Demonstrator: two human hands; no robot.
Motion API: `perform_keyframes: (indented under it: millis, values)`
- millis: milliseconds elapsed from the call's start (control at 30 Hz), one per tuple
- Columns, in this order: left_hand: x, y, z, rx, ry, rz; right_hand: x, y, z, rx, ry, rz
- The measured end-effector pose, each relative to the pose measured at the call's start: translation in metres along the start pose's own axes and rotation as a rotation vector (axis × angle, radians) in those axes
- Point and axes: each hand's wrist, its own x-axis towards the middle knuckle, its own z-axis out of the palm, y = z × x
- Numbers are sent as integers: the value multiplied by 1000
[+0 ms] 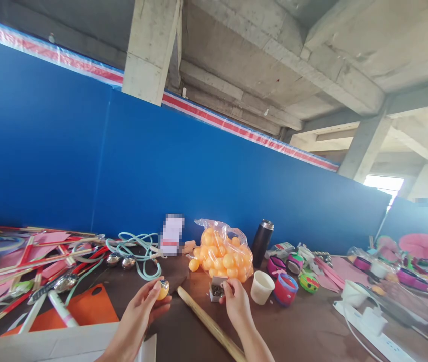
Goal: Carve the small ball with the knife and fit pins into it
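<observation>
Held in the fingers of my left hand (144, 306) is an orange table tennis ball (164, 290) with a dark and shiny patch on its top. My right hand (237, 301) is pinched at the right side of a small open box (214, 298) filled with tiny dark pieces. Whether the fingertips grip the box edge or one of the pieces is too small to tell. Behind the box stands a clear plastic bag (223, 251) full of orange balls, with one loose ball (193, 265) at its left. Between my forearms lies a wooden stick (209, 322).
A pale cup (262, 287), a black flask (262, 244) and a red-and-blue round item (285, 289) stand to the right. Further right is a white power strip (374, 332) with cords. Left are a light-green rope (149, 261), an orange sheet (96, 309), sticks and a white board (48, 344).
</observation>
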Motion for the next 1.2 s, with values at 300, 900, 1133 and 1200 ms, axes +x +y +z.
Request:
perform_keyframes:
  millis: [300, 900, 1133, 1200]
  values:
    - [0, 0, -1, 14, -11, -1, -7, -5, 3, 224, 50, 50]
    - [1, 7, 3, -108, -45, -16, -28, -116, 8, 358, -158, -74]
    - [8, 7, -3, -208, -83, -31, -42, -136, 44, 654, -312, 12]
    - [9, 6, -3, -227, -99, -39, -48, -123, 57, 715, -343, 60]
